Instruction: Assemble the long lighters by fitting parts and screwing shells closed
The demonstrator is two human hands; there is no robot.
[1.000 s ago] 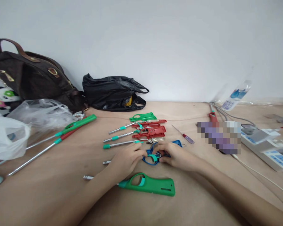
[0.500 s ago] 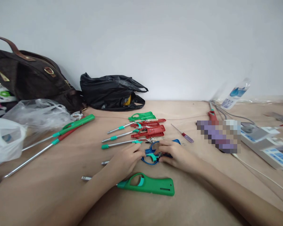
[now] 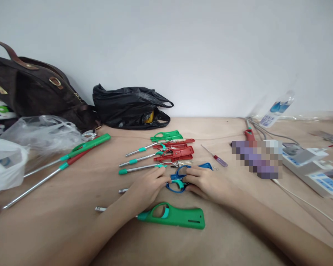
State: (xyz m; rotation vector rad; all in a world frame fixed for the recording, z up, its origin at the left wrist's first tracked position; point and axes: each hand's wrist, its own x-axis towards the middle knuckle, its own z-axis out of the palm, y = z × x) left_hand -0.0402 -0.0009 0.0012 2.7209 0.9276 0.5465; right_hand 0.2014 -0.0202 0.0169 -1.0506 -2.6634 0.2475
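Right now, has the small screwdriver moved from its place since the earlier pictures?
No, the screwdriver keeps its place relative to the black plastic bag; both only drift slightly together in the picture.

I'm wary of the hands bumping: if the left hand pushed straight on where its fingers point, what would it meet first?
The left hand would likely meet the blue lighter casing first, then the right hand; whether it already touches the casing is unclear.
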